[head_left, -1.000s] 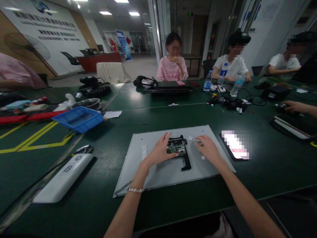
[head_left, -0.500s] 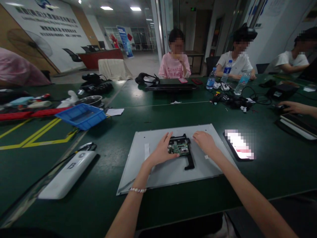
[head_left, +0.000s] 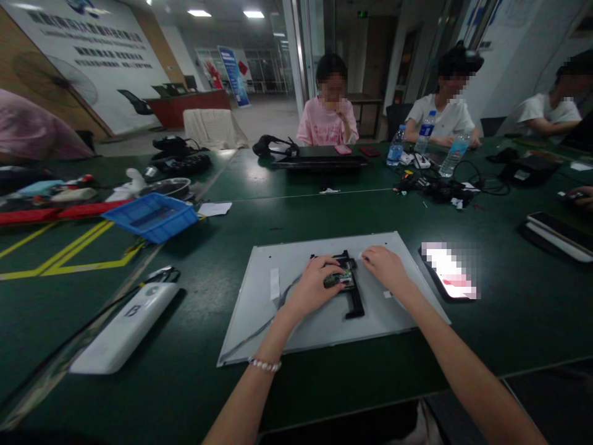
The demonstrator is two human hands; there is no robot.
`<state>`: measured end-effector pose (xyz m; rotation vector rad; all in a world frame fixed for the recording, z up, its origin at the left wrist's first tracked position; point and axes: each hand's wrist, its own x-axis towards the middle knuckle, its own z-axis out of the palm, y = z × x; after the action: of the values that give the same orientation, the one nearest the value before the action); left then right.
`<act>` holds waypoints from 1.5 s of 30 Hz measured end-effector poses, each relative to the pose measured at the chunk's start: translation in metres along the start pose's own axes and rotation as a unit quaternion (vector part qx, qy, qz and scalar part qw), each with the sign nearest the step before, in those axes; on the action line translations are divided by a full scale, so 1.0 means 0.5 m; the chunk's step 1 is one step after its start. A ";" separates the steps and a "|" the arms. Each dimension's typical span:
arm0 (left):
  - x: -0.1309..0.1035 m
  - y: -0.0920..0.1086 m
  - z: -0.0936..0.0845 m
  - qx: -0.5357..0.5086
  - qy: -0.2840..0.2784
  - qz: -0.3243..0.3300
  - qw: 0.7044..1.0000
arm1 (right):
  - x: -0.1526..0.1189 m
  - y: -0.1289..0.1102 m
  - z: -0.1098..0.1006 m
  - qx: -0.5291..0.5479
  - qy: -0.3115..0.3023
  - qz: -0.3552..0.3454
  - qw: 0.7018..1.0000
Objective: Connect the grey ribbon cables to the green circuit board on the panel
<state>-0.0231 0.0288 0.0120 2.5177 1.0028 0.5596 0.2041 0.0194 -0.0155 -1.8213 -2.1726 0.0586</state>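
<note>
Through the head camera, my only view, I have the left hand laid over the green circuit board, thumb and fingers spread, with part of the board showing in the gap between them. I read that as a steadying hold: the palm covers one side and leaves the other in sight. The board sits in a black plastic frame, one arm of which runs out toward me, on a pale flat panel. The panel probably serves as a firm, light backing against the dark green table.

My right hand is just beside the frame on its right, fingers bunched with the tips turned inward. Something whitish shows at the fingertips, but I cannot tell whether they pinch it or are simply pressed together. Keeping to that side, I judge, leaves the board unobstructed between the two hands.

A white strip lies on the panel left of the left hand, and a grey cable passes near that wrist; I cannot make out where it ends. The lit phone rests just off the panel's right side, perhaps so its screen stays readable. A white power bank is well apart on the left, and the blue tray stands farther back.
</note>
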 end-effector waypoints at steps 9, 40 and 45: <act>0.003 0.003 0.005 0.021 -0.018 0.027 0.999 | -0.001 -0.006 0.000 -0.017 -0.001 0.008 1.000; -0.021 -0.088 -0.003 -0.011 -0.010 -0.064 0.998 | 0.108 -0.149 0.003 0.011 -0.041 -0.105 0.994; -0.023 -0.093 0.002 -0.015 -0.005 -0.059 0.998 | 0.110 -0.159 0.014 0.016 -0.064 -0.098 0.993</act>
<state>-0.0565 0.0520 -0.0133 2.4144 1.1232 0.5211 0.1182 0.0585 0.0072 -1.6187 -2.4133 0.1698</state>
